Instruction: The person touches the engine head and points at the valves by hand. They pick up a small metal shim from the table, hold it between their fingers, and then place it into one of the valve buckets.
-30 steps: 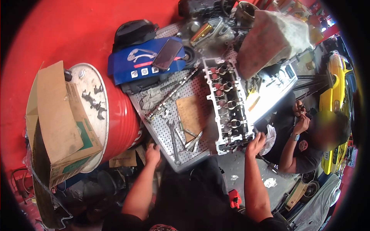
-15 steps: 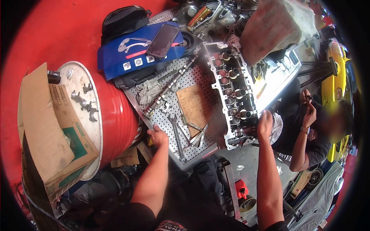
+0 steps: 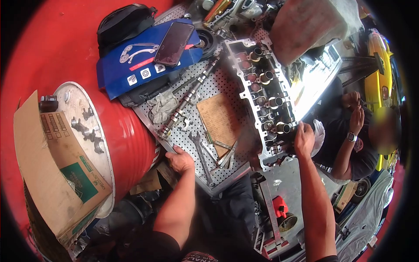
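Note:
My left hand [image 3: 180,160] is at the near left edge of the perforated metal tray [image 3: 227,179], its fingers curled over the rim. At the right, my right hand [image 3: 304,139] has its fingers closed at the near right side of an engine cylinder head [image 3: 251,96]; the fingertips are partly hidden. The cylinder head lies slanted over the tray's right side. Between my hands are a wrench [image 3: 201,157], a stained brown card [image 3: 218,118] and some thin metal tools [image 3: 227,155]. A camshaft [image 3: 187,102] lies beyond my left hand, beside a crumpled glove [image 3: 163,106].
A red drum [image 3: 135,144] at left bears a cardboard box [image 3: 43,161] and metal parts [image 3: 89,131]. A phone [image 3: 174,43] rests on a blue box [image 3: 113,72]. A cloth-covered object [image 3: 305,30] is at upper right. A co-worker [image 3: 358,148] is at right, hands raised.
The view has shifted slightly. My right hand's fingers now look closed at the cylinder head's side, where they were blurred before. My left hand stays at the tray edge. The co-worker's hands have shifted.

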`<action>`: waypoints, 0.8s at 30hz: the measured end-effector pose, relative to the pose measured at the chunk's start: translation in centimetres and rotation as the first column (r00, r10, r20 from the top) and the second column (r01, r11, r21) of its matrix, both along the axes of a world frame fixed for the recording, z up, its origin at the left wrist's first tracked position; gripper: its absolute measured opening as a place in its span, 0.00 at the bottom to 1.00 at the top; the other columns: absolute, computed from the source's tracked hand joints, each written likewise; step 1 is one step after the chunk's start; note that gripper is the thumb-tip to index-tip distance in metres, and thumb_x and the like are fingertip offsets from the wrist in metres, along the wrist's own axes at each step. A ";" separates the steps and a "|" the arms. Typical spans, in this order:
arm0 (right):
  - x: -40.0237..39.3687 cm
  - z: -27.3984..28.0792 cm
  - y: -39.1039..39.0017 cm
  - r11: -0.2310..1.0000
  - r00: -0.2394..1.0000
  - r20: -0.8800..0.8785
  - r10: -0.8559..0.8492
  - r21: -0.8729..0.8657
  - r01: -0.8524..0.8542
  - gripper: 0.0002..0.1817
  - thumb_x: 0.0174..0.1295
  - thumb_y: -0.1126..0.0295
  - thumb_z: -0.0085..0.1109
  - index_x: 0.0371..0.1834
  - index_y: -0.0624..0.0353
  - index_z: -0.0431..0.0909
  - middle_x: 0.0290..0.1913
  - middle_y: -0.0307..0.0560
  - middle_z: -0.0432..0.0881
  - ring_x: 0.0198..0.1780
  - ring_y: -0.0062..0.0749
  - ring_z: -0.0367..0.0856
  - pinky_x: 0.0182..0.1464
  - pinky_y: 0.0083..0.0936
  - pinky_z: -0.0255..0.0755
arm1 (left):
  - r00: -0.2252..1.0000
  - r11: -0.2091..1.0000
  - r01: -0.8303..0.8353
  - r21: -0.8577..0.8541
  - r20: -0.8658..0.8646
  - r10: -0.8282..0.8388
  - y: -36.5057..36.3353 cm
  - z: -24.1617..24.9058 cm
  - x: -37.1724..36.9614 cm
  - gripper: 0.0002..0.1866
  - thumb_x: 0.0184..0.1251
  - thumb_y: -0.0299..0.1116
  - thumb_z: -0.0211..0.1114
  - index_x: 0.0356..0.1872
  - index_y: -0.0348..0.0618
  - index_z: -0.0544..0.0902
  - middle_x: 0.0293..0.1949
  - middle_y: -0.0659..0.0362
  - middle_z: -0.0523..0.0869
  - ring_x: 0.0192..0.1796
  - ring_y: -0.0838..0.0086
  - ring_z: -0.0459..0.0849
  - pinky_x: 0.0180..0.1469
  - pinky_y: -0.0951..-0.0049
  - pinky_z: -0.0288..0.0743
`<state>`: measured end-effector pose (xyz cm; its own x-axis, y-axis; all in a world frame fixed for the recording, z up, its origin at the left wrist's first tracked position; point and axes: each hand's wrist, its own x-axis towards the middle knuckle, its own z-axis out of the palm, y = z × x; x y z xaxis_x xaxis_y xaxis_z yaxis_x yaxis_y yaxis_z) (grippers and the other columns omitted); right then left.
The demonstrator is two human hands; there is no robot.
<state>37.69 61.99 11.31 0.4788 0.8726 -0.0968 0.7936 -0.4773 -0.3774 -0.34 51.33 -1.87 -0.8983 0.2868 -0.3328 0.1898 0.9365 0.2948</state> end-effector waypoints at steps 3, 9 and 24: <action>-0.3 0.5 -0.3 0.998 1.000 -0.028 0.011 0.062 -0.010 0.25 0.69 0.54 0.50 0.43 0.71 0.82 0.39 0.69 0.84 0.46 0.62 0.82 0.52 0.45 0.71 | 0.999 1.000 -0.014 0.007 0.031 0.014 -0.3 0.5 0.1 0.28 0.74 0.54 0.45 0.47 0.30 0.67 0.41 0.34 0.83 0.44 0.38 0.82 0.47 0.45 0.74; 0.4 -0.5 -0.4 1.000 0.999 0.038 0.004 -0.025 -0.003 0.27 0.69 0.51 0.49 0.46 0.69 0.81 0.43 0.69 0.82 0.48 0.63 0.79 0.56 0.47 0.69 | 0.993 0.994 0.066 0.086 0.096 -0.074 -0.8 0.4 -0.6 0.28 0.75 0.54 0.46 0.47 0.30 0.67 0.43 0.32 0.83 0.46 0.38 0.82 0.49 0.47 0.75; 0.6 -0.6 -0.3 0.993 0.999 0.034 0.003 -0.118 0.001 0.28 0.69 0.49 0.48 0.49 0.68 0.79 0.49 0.67 0.81 0.55 0.64 0.74 0.60 0.49 0.65 | 0.065 0.067 0.997 -0.032 -0.056 -0.996 4.0 7.4 4.8 0.26 0.67 0.39 0.59 0.68 0.58 0.70 0.71 0.48 0.64 0.74 0.51 0.56 0.71 0.43 0.51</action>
